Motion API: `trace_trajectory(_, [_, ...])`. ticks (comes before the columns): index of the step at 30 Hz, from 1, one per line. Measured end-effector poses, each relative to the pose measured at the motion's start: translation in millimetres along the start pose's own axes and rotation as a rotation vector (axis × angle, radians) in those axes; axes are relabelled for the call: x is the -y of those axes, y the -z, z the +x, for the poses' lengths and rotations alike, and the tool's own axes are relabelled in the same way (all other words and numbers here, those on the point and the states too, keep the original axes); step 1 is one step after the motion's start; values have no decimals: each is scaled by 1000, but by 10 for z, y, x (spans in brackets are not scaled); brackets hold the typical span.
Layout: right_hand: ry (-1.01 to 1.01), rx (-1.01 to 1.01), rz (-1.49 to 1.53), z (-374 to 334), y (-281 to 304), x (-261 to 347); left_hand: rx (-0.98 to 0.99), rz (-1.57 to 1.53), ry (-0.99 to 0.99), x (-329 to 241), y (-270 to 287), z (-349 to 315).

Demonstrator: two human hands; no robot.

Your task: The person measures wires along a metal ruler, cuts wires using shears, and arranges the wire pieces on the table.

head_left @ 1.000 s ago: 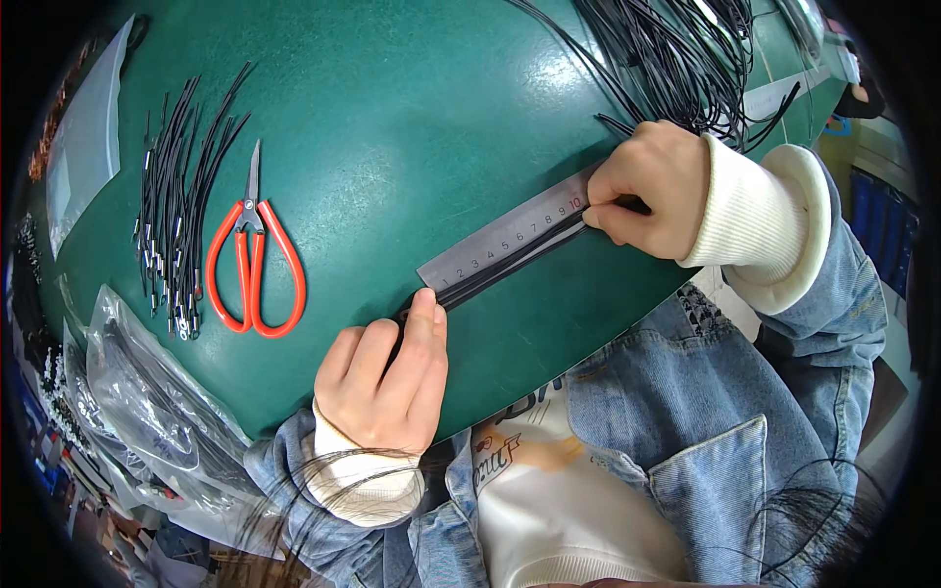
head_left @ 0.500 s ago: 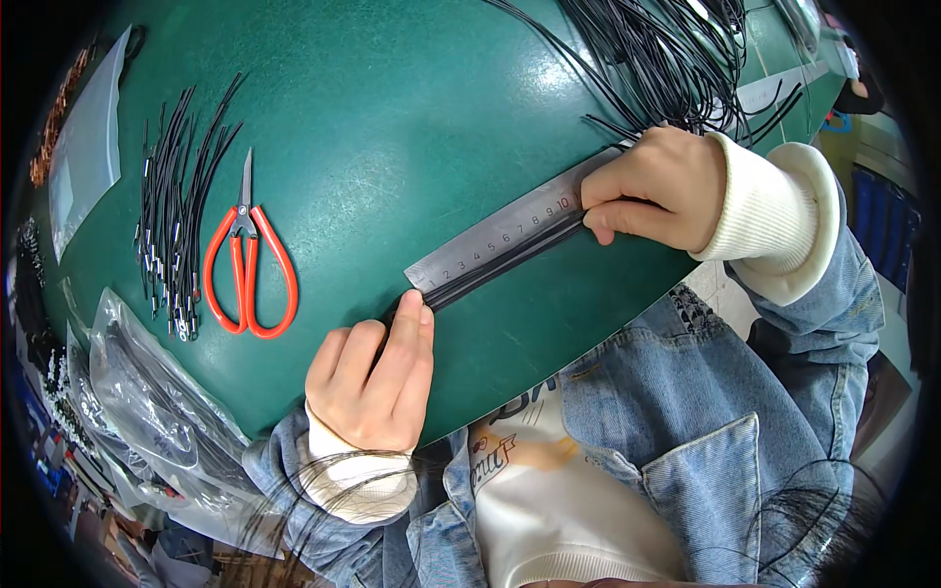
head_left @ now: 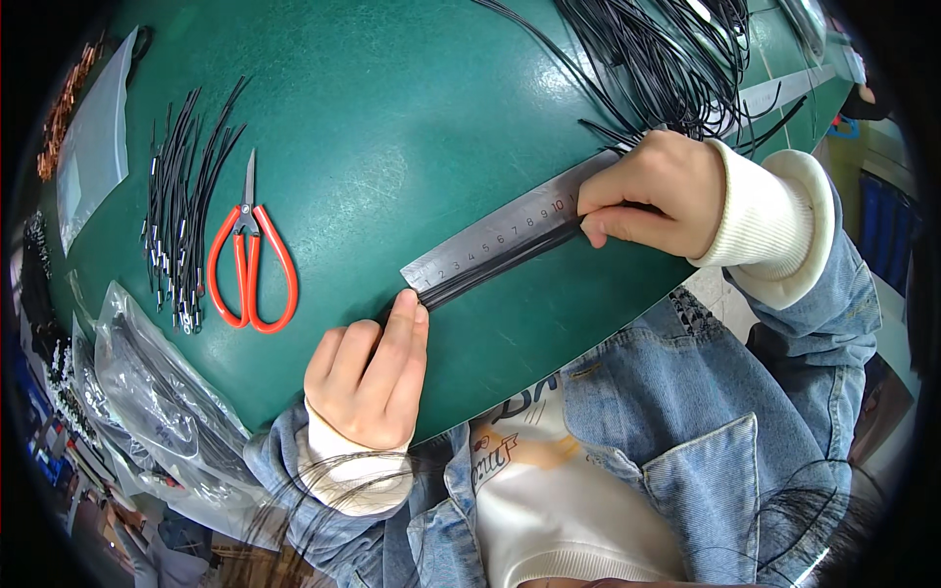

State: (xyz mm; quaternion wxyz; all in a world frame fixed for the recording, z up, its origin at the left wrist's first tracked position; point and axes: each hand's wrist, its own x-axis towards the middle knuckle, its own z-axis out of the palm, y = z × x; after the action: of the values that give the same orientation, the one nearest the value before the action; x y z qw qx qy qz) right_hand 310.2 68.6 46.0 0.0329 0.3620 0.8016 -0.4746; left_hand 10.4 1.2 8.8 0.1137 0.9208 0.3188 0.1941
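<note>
A steel ruler (head_left: 500,238) lies slanted on the green table (head_left: 392,127). A small bundle of black wires (head_left: 490,272) runs along its lower edge. My left hand (head_left: 371,372) presses the wires' left ends down with a fingertip at the ruler's left end. My right hand (head_left: 652,191) is closed around the wires' right part, resting over the ruler. The wires look stretched straight between the two hands.
Red-handled scissors (head_left: 250,260) lie left of the ruler. Beside them is a row of cut black wires with metal ends (head_left: 181,211). A heap of loose black wires (head_left: 676,49) is at the top right. Clear plastic bags (head_left: 162,402) sit at the table's left edge.
Both hands and the ruler have shifted slightly left and down in view. My left fingertip now sits right at the ruler's end.
</note>
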Motion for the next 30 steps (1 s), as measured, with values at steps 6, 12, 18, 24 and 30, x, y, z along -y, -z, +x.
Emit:
trace_trajectory(6, [5, -11, 56, -27, -25, -60, -58, 26, -11, -6, -56, -34])
trace_trajectory(12, [-58, 29, 56, -29, 12, -16, -74, 8, -3, -24, -81, -40])
trace_trajectory(18, [-37, -1, 45, 9, -30, -7, -52, -4, 12, -16, -44, -53])
trace_trajectory(24, [-11, -26, 35, 9, -64, -38, -53, 12, 15, -4, -56, -60])
trace_trajectory(30, [-10, -14, 65, 5, -35, -14, -87, 19, 43, -46, -60, -61])
